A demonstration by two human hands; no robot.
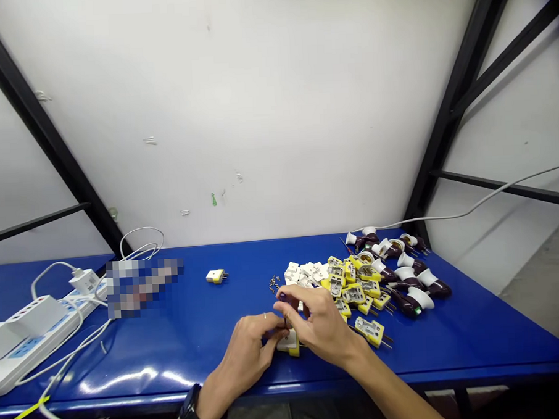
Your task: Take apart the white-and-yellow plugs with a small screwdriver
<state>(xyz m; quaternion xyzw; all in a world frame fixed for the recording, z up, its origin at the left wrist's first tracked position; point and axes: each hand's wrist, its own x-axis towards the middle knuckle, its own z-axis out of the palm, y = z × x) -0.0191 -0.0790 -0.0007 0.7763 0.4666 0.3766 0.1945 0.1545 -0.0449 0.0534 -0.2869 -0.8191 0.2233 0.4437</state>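
Over the blue counter (175,356), what have you got?

Your left hand (244,359) and right hand (319,322) pinch a small dark piece (282,299) just above a yellow-and-white plug body (289,344); its direction? Can't tell.

Bright, even light; white glare streaks on blue tabletop (129,381); wide-angle bowing at edges; pixelated patch (144,288).

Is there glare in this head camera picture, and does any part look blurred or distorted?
In the head view, white glare streaks cross the blue table near its front edge; a pixelated patch hides whatever lies left of the hands; wide-angle distortion makes the black frame beams lean; the pile of yellow and white plugs looks reasonably sharp.
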